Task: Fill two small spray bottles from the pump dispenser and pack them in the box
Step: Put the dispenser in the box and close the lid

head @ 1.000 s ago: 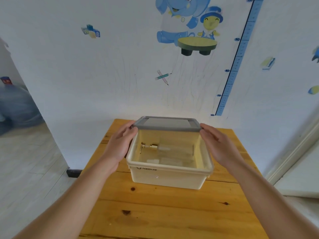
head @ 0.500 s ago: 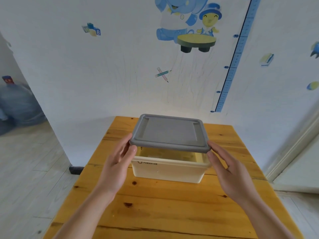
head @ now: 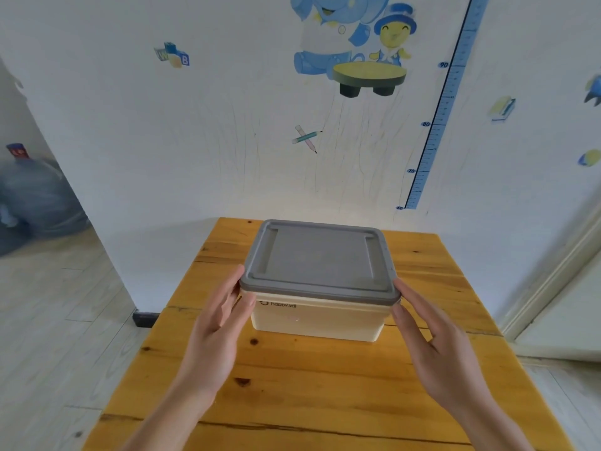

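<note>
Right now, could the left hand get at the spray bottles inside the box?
Probably not. The grey lid sits flat over the box, covering the opening, and the left hand rests at its near left corner. The lid would have to come off first.

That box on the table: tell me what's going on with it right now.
A person is closing it. The grey lid sits flat on the cream storage box, which stands on the wooden table. The left hand and right hand flank the front corners, fingertips at the lid's rim, open rather than gripping. What is inside is hidden by the lid.
</note>
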### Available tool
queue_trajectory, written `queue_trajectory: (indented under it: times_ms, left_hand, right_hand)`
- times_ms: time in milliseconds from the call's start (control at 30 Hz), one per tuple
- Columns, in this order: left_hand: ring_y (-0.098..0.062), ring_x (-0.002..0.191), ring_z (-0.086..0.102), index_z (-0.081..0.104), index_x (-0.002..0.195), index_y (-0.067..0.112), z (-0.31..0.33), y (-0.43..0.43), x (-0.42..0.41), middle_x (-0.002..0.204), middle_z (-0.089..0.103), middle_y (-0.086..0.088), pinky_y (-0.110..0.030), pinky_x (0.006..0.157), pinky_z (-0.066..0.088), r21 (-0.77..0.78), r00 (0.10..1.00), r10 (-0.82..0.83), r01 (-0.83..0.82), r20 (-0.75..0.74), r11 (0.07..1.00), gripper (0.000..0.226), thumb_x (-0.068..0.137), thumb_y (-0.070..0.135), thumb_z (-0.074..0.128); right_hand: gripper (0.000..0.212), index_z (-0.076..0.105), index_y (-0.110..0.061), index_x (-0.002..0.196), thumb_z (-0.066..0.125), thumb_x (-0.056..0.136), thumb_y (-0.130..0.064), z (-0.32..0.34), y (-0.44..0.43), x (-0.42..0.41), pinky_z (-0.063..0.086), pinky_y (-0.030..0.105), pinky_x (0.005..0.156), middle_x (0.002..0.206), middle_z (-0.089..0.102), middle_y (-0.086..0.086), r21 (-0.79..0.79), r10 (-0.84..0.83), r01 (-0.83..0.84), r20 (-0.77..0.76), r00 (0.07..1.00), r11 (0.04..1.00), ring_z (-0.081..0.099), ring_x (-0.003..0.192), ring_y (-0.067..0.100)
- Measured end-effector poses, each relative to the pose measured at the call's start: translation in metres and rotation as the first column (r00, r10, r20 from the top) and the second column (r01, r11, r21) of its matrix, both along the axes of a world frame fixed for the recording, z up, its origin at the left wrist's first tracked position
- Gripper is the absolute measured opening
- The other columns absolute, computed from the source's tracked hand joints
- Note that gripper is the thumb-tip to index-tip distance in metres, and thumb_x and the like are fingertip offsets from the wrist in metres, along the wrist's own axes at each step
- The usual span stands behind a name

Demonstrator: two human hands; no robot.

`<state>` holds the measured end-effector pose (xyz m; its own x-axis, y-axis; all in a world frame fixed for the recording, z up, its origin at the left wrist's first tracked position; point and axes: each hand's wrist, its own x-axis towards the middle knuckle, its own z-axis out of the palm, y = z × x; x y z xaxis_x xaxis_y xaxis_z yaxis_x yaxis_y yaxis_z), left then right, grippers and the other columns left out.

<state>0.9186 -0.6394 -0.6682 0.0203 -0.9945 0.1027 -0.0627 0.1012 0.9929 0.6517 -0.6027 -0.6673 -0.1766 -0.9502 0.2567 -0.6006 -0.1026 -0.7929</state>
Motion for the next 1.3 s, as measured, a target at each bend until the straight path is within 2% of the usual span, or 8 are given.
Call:
queue_trajectory:
  times_ms: [100, 367, 633, 767, 867, 967, 1100, 1300]
  left_hand:
    - [0.028, 0.115, 0.031, 0.038, 0.141, 0.048, -0.002, 0.005, -0.001, 0.134, 0.038, 0.041, -0.015, 0.098, 0.026, 0.006, 1.000, 0.002, -0.002, -0.021, 1.000, 0.058, 0.085, 0.047, 0.053]
    - [0.028, 0.113, 0.031, 0.040, 0.141, 0.044, -0.007, 0.010, -0.003, 0.137, 0.039, 0.040, -0.010, 0.089, 0.031, 0.004, 0.999, 0.022, -0.022, -0.035, 1.000, 0.055, 0.088, 0.038, 0.055]
    - [0.027, 0.113, 0.045, 0.048, 0.129, 0.046, -0.008, 0.010, -0.002, 0.124, 0.053, 0.041, -0.011, 0.088, 0.036, -0.004, 0.998, 0.027, -0.028, -0.048, 1.000, 0.045, 0.085, 0.037, 0.056]
    - [0.023, 0.111, 0.047, 0.049, 0.136, 0.034, 0.007, -0.004, -0.001, 0.130, 0.053, 0.031, -0.011, 0.088, 0.035, -0.051, 0.992, 0.123, -0.124, -0.018, 0.991, 0.052, 0.085, 0.043, 0.053]
    - [0.012, 0.120, 0.042, 0.043, 0.142, 0.034, 0.026, -0.028, -0.004, 0.141, 0.045, 0.024, -0.018, 0.096, 0.030, -0.044, 0.988, 0.119, -0.116, 0.095, 0.992, 0.050, 0.094, 0.045, 0.049]
    - [-0.001, 0.137, 0.032, 0.035, 0.147, 0.032, 0.042, -0.058, -0.010, 0.153, 0.033, 0.017, -0.026, 0.107, 0.027, -0.046, 0.941, 0.041, -0.027, 0.336, 0.999, 0.052, 0.098, 0.047, 0.043]
    - [-0.007, 0.148, 0.012, 0.021, 0.153, 0.027, 0.051, -0.090, -0.018, 0.162, 0.012, 0.014, -0.035, 0.118, 0.015, 0.010, 0.765, -0.094, 0.113, 0.637, 0.994, 0.062, 0.099, 0.053, 0.034]
    - [-0.005, 0.149, -0.001, 0.013, 0.155, 0.019, 0.042, -0.110, -0.026, 0.164, 0.003, 0.010, -0.037, 0.121, 0.009, 0.070, 0.554, -0.154, 0.169, 0.818, 0.983, 0.070, 0.098, 0.057, 0.029]
  right_hand:
    - [0.049, 0.041, -0.046, 0.139, 0.044, 0.090, -0.050, -0.001, 0.003, 0.001, 0.034, 0.009, 0.094, 0.131, 0.045, -0.036, -0.001, -0.009, 0.009, -0.007, 1.000, 1.000, 0.041, 0.125, -0.012]
    - [0.047, 0.045, -0.048, 0.137, 0.045, 0.090, -0.051, -0.005, 0.004, -0.001, 0.035, 0.008, 0.093, 0.127, 0.041, -0.044, -0.011, -0.044, 0.044, 0.014, 0.999, 0.999, 0.033, 0.112, -0.035]
    - [0.046, 0.051, -0.043, 0.134, 0.047, 0.088, -0.050, -0.003, 0.003, -0.002, 0.035, 0.005, 0.089, 0.128, 0.046, -0.040, -0.036, -0.047, 0.048, 0.013, 0.999, 0.998, 0.039, 0.121, -0.022]
    - [0.036, 0.053, -0.039, 0.130, 0.046, 0.095, -0.041, 0.017, -0.013, -0.006, 0.038, 0.015, 0.098, 0.126, 0.052, -0.033, -0.060, -0.074, 0.082, 0.115, 0.991, 0.995, 0.047, 0.121, -0.010]
    - [0.040, 0.049, -0.030, 0.140, 0.041, 0.101, -0.037, 0.033, -0.040, -0.006, 0.034, 0.019, 0.103, 0.137, 0.050, -0.022, -0.021, -0.073, 0.075, 0.078, 0.994, 0.997, 0.041, 0.128, -0.003]
    - [0.048, 0.040, -0.027, 0.147, 0.034, 0.102, -0.044, 0.046, -0.070, -0.003, 0.025, 0.026, 0.111, 0.154, 0.036, -0.015, 0.063, -0.018, 0.021, -0.058, 0.998, 0.998, 0.031, 0.141, 0.005]
    - [0.056, 0.032, -0.023, 0.151, 0.031, 0.102, -0.048, 0.053, -0.100, 0.005, 0.020, 0.030, 0.115, 0.162, 0.019, -0.013, 0.197, 0.062, -0.015, -0.233, 0.970, 0.980, 0.020, 0.147, 0.009]
    - [0.064, 0.023, -0.015, 0.154, 0.026, 0.101, -0.052, 0.042, -0.115, 0.011, 0.010, 0.036, 0.120, 0.165, 0.007, -0.002, 0.299, 0.154, -0.028, -0.405, 0.901, 0.954, 0.000, 0.151, 0.011]
